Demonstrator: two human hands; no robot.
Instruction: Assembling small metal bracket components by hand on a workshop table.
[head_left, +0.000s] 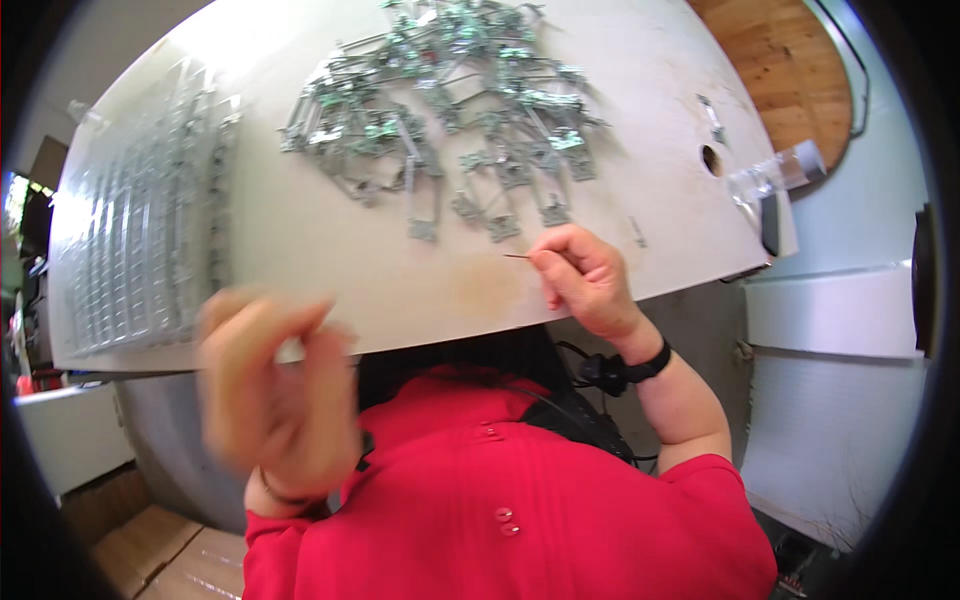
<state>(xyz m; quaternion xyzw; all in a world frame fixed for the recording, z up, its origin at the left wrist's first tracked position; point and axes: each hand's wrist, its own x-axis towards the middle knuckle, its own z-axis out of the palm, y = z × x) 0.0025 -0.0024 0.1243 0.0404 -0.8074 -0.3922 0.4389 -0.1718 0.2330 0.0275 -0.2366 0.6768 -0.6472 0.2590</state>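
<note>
My right hand (583, 278) is closed in a pinch over the table's near edge. From its fingertips a thin, dark, needle-like piece (516, 256) points left; its exact kind I cannot make out. Just beyond lies a large tangled heap of grey metal frame-like parts (450, 100) with greenish sheen, some lying loose at its near side. My left hand (275, 385) is raised at the near left edge, nearest to the clear plastic trays. Motion smears its fingers, and whether anything is in them does not show.
Stacked clear plastic trays (140, 220) stand on the left of the white table (350, 280). A clear bottle (770, 175) lies by a round hole (711, 158) at the right. Small metal pieces (638, 232) lie nearby. A round wooden surface (780, 65) adjoins the far right.
</note>
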